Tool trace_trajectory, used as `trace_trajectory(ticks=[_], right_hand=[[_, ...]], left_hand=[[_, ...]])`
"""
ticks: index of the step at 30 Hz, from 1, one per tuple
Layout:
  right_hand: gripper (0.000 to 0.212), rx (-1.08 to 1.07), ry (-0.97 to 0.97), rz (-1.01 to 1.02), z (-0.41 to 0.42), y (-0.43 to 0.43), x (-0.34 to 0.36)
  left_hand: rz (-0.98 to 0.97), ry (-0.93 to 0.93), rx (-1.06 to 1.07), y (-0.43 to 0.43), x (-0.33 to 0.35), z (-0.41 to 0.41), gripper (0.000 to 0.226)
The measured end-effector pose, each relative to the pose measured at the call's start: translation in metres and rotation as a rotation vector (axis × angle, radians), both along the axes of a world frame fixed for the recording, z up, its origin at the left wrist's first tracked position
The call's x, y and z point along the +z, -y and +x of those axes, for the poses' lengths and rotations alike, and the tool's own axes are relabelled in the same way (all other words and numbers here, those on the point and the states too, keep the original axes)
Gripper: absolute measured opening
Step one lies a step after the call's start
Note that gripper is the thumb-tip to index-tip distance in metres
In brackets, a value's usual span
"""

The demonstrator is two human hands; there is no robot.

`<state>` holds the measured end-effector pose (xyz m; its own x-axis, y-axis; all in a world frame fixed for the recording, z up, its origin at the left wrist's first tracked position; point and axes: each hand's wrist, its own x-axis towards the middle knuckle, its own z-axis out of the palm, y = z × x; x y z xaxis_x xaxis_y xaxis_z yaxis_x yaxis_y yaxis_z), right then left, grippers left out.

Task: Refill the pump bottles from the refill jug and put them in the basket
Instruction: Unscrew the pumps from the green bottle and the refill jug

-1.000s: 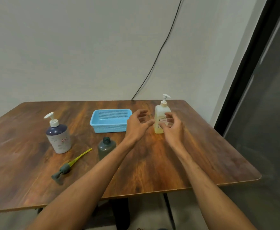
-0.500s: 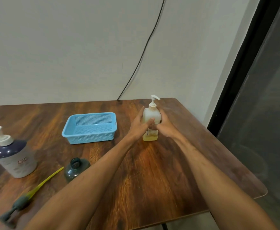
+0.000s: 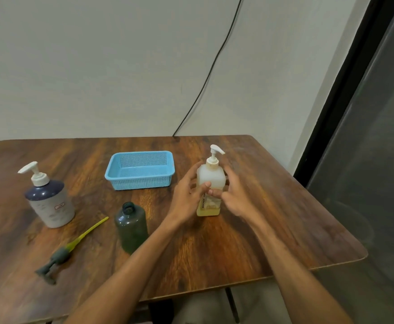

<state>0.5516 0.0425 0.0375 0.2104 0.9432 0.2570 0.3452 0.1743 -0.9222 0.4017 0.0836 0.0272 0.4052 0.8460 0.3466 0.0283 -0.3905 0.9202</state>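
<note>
Now, from the left: the big bottle (image 3: 48,199) stands capped and untouched. The loose pump (image 3: 62,253) lies on the table (image 3: 249,249), its yellow tube aimed toward the green bottle (image 3: 131,228), which stands open-necked just beside it. Behind them, the basket (image 3: 139,170) holds nothing yet. And here's the news: a second ago both hands were reaching in with spread fingers, and now they have closed on the yellow bottle (image 3: 211,181), right of the basket. The left hand (image 3: 187,195) wraps it, fingers behind and thumb across the front. The right hand (image 3: 236,198) cups the other side, a fingertip meeting that thumb, though blur softens the detail. The bottle stands upright on the wood with its pump on and only a little yellow liquid at the bottom. My read is that this one is next for refilling, so the pump has to come off, one hand steadying while the other twists the collar. Nothing looks filled so far.
</note>
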Motion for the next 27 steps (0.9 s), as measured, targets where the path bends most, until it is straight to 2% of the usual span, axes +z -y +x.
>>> trace_trajectory(ticks=[11,21,27], right_hand=[[0.076,0.030,-0.006,0.026,-0.036,0.059,-0.012],[0.081,0.015,0.035,0.022,-0.028,0.068,-0.005],[0.076,0.040,-0.007,0.006,-0.015,0.077,0.011]], left_hand=[[-0.007,-0.009,-0.008,0.059,-0.007,-0.043,0.062],[0.037,-0.060,-0.008,0.066,-0.003,-0.036,0.060],[0.036,-0.065,-0.004,0.065,-0.005,-0.034,0.062]])
